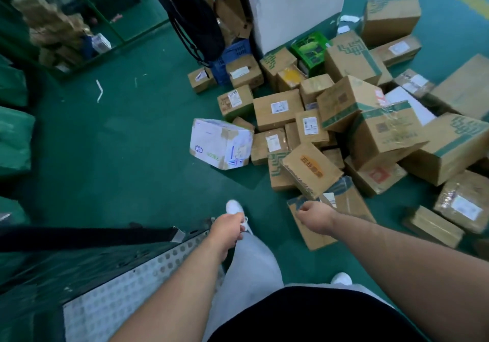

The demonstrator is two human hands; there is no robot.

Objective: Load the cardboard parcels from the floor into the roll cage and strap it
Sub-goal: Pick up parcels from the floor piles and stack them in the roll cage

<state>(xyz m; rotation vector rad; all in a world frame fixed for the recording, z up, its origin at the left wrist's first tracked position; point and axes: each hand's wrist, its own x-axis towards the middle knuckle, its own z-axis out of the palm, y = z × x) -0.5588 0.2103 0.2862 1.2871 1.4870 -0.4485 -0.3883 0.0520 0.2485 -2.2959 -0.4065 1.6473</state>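
Observation:
A heap of cardboard parcels point(370, 129) lies on the green floor to the right. A white taped box point(219, 143) sits at its left edge, and a tilted parcel with an orange mark point(311, 169) at its near edge. My right hand point(315, 217) hangs loosely curled and holds nothing, just above a flat parcel point(315, 238) at the heap's near corner. My left hand point(229, 227) is loosely curled and holds nothing, beside the corner of the roll cage's perforated metal floor point(119, 288) at lower left. A black bar point(87, 235) crosses the cage.
A white pillar point(296, 5) stands behind the heap, with a black bag point(195, 21) and a blue crate point(235, 50) beside it. Green sacks point(13, 140) line the left edge. A green-framed cage with parcels point(53, 24) stands at back left. My legs and white shoes are below.

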